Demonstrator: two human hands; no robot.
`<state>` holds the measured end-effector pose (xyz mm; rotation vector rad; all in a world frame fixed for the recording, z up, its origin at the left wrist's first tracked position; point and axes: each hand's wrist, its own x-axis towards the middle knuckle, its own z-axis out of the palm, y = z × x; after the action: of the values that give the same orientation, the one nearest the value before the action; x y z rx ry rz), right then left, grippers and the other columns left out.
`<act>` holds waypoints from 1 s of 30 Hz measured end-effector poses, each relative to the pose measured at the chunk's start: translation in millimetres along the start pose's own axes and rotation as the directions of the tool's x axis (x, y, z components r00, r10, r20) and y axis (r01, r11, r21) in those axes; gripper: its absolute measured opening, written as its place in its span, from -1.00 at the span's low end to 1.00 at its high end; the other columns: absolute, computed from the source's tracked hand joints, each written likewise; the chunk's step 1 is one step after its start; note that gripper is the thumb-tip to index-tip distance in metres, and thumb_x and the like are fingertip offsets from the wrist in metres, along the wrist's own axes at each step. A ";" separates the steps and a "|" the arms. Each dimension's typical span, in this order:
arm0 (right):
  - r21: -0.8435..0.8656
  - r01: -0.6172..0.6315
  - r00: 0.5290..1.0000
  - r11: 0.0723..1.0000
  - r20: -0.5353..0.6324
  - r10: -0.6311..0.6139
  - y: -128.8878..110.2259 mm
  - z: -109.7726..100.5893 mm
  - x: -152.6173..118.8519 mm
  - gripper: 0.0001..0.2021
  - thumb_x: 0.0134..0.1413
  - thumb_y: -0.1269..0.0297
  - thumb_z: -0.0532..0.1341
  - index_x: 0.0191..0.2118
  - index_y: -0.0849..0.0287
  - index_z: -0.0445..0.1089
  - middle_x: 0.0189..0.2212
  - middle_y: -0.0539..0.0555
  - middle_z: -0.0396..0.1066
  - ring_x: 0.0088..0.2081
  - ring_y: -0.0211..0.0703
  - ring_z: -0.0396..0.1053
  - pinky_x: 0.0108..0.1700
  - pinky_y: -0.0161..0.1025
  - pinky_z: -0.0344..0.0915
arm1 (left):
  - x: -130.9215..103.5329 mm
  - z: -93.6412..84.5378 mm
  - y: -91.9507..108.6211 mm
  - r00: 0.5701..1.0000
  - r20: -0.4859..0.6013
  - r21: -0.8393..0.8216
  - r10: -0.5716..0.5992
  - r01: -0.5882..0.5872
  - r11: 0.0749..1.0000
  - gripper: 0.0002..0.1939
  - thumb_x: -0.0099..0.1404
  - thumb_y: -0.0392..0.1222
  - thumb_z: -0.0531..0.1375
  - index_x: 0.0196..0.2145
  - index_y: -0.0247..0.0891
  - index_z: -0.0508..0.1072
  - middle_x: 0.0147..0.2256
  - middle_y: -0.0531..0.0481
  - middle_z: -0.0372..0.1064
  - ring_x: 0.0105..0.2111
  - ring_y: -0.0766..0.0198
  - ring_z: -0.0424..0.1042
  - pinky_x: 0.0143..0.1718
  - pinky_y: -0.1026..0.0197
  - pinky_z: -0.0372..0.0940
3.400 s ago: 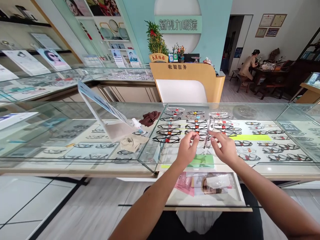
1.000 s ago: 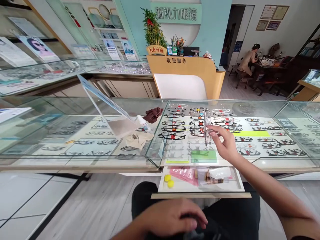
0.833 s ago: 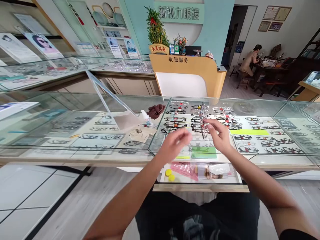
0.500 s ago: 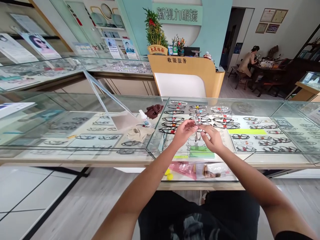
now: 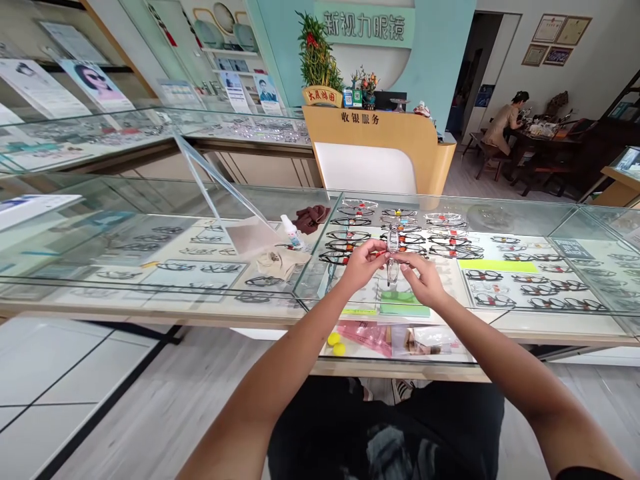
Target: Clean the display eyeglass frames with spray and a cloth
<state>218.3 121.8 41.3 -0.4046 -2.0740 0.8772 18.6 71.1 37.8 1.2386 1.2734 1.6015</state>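
A pair of clear-framed eyeglasses (image 5: 393, 240) is held turned on end above the glass counter. My left hand (image 5: 367, 264) pinches it from the left, near its middle. From the right, the fingers of my right hand (image 5: 423, 277) close on the same spot, fingertips almost meeting the left ones. A small red patch shows by the left fingertips. Behind and beside my hands lie rows of eyeglasses (image 5: 349, 235), many with red tags at the bridge. Below the held pair is a green pad (image 5: 404, 303).
A white spray bottle (image 5: 291, 233), a brown cloth (image 5: 311, 218) and a beige cloth (image 5: 279, 263) are left of my hands. A tilted mirror (image 5: 220, 180) stands farther left. The counter's glass edge (image 5: 380, 360) runs before me. A person (image 5: 504, 127) sits at a far table.
The camera view has shifted slightly, moving the background a little to the right. Both hands keep their grip on the eyeglasses, with barely any change of pose.
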 end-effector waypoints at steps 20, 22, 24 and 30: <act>0.668 -0.542 0.798 0.511 0.216 0.563 -6.6 -7.7 12.3 -0.54 -0.31 -0.09 0.66 -0.39 0.07 0.54 -0.39 0.02 0.57 -0.31 -0.14 0.47 -0.25 -0.20 0.37 | -13.7 3.1 6.5 0.994 0.080 0.128 0.071 -0.081 0.988 -0.60 0.29 0.16 0.39 -0.13 -0.20 0.52 -0.18 -0.07 0.55 -0.26 0.19 0.53 -0.22 0.15 0.47; 0.664 -0.549 0.797 0.508 0.233 0.558 -7.8 -10.6 11.8 -0.58 -0.28 -0.03 0.64 -0.42 0.08 0.51 -0.40 0.03 0.57 -0.31 -0.14 0.47 -0.24 -0.20 0.35 | -16.1 1.2 8.8 0.989 0.050 0.241 0.137 -0.145 0.959 -0.66 0.37 0.12 0.32 -0.11 -0.20 0.54 -0.15 -0.10 0.57 -0.21 0.14 0.54 -0.13 0.10 0.46; 0.640 -0.556 0.802 0.530 0.245 0.545 -8.7 -14.1 11.1 -0.63 -0.20 0.02 0.60 -0.45 0.08 0.47 -0.41 0.02 0.56 -0.32 -0.14 0.46 -0.24 -0.19 0.33 | -18.3 -2.7 11.8 0.968 0.027 0.406 0.249 -0.239 0.882 -0.72 0.46 0.06 0.24 -0.09 -0.18 0.56 -0.12 -0.13 0.59 -0.14 0.08 0.54 -0.07 0.07 0.43; 0.542 -0.574 0.810 0.613 0.270 0.520 -8.4 -22.5 9.2 -0.77 -0.08 0.14 0.47 -0.46 0.08 0.44 -0.42 -0.01 0.52 -0.33 -0.15 0.40 -0.18 -0.16 0.27 | -19.8 -19.2 16.1 0.840 -0.017 0.752 0.543 -0.347 0.560 -0.66 0.59 -0.07 0.06 -0.09 -0.19 0.62 -0.14 -0.19 0.57 -0.08 -0.01 0.47 0.04 -0.04 0.30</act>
<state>230.8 130.9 61.8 -0.6703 -1.6034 1.8968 5.7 43.7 47.8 2.0485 2.0054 1.6767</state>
